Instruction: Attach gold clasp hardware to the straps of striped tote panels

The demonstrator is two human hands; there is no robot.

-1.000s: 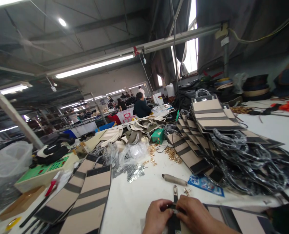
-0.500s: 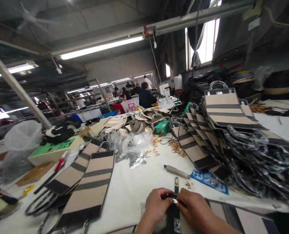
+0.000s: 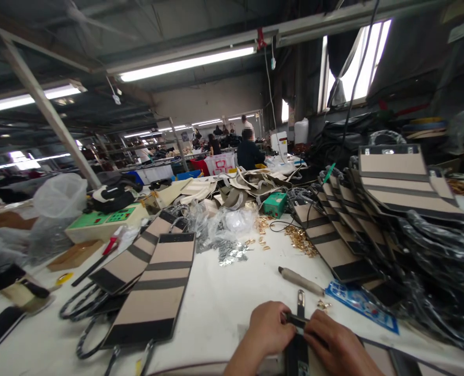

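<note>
At the near edge of the table, my left hand and my right hand face each other, fingers closed in a pinch on a black strap. A metal fitting shows at the strap's far end. A small dark piece lies crosswise between my fingertips; its details are hidden. Under my right wrist lies a beige and black striped bag panel. Just beyond the hands are a few gold metal pieces, a tool with a wrapped grey handle and a blue printed packet.
Striped bag panels with handles lie at left, and a tall stack with wrapped handles leans at right. Silver pieces, gold fittings and a green box sit further back. People sit and stand beyond the table.
The view has swung left, so everything appears further right. Both hands stay pinched at the strap, and the light spot between the fingertips now looks darker.
</note>
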